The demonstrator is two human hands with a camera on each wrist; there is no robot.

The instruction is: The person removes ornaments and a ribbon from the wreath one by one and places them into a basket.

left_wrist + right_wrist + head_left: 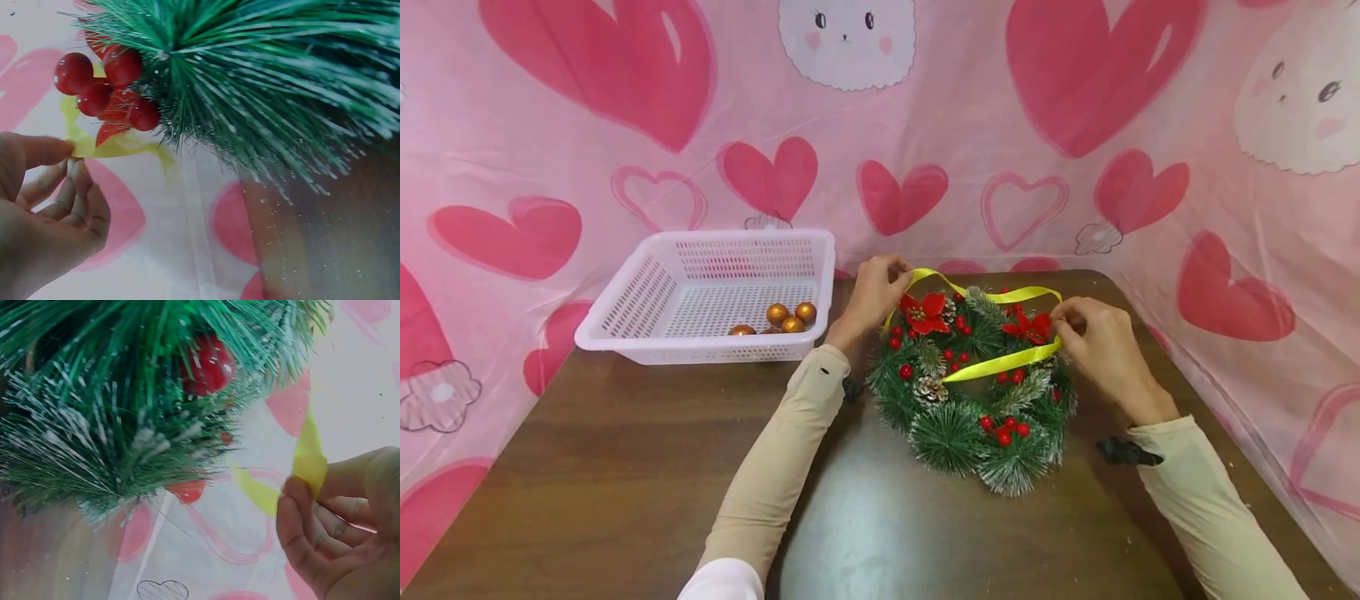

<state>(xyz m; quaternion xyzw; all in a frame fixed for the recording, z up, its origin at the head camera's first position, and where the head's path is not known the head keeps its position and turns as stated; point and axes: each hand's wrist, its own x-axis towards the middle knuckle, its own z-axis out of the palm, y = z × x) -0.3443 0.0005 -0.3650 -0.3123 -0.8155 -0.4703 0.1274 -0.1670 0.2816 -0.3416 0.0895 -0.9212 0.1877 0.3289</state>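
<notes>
A green wreath [951,437] with frosted tips, red berries, red flowers and a pinecone [931,391] lies on the table. Across its far side runs a yellow ribbon [1000,365], looped back over the middle. My left hand [874,293] pinches the ribbon between thumb and finger at the far left of the wreath. In the left wrist view that hand [53,206] shows its other fingers loosely bent. At the right side, my right hand [1099,346] pinches the ribbon where it folds back. The right wrist view shows the ribbon [309,456] between thumb and fingertips.
A white perforated plastic basket [703,343] stands to the left, holding several shiny copper-gold balls [777,314]. The brown wooden table [647,467] meets a pink heart-patterned cloth [902,125] at its back and sides.
</notes>
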